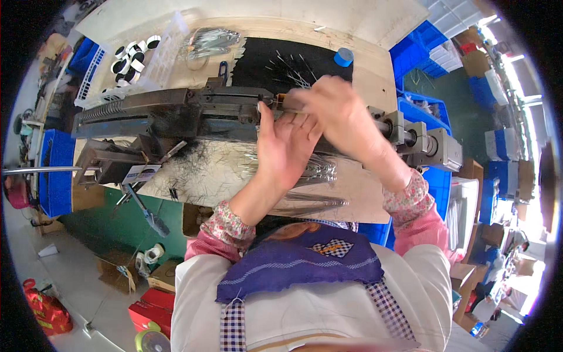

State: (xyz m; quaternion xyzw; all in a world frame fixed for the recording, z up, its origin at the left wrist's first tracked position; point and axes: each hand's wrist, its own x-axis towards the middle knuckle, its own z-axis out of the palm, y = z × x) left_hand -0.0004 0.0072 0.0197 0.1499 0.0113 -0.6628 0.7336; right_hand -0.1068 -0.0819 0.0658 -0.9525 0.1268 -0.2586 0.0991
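My left hand [284,146] is at the front of a dark metal bench machine [226,111]. Its palm is turned up, the thumb points at the machine, and the fingers are stretched out, partly covered by my other hand. Above and to its right, my right hand [340,108] reaches over the machine, its fingertips blurred by motion beside the left fingers. Whether anything thin is between them is not visible. Bundles of thin metal wires [319,170] lie on the wooden bench [366,196] just below my hands. Beyond the machine, black-tipped wire pieces [293,69] rest on a black cloth [258,53].
A clear plastic crate [167,53] of black-and-white rolls stands at the back left, near bundled wires [214,41]. A blue tape roll [343,57] sits on the cloth's right. Fine dark clippings [202,170] litter the bench. Blue bins [425,108] stand at the right.
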